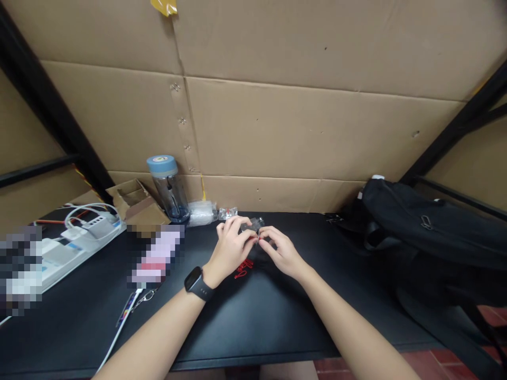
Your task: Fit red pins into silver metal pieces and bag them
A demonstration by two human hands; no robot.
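My left hand (231, 247), with a dark watch (198, 283) on its wrist, pinches with thumb and index finger. Facing it, my right hand (282, 254) is also closed, fingertips together. Between the two sets of fingertips is a small, thin, pale thing (258, 237), too small to name. Clear crinkled plastic (253, 225) shows just behind the fingers; whether they touch it I cannot tell. Below the left fingers, red cords (243, 268) with looped ends lie on the black table (253, 322).
Along the cardboard wall (269, 132) stand a blue-lidded bottle (170, 190), an open cardboard box (138, 203), packs of clear plastic bags (203, 212) and a small clear packet (228, 212). A power strip (75, 250) and white cable (116, 335) lie left. A black backpack (428, 232) fills the right.
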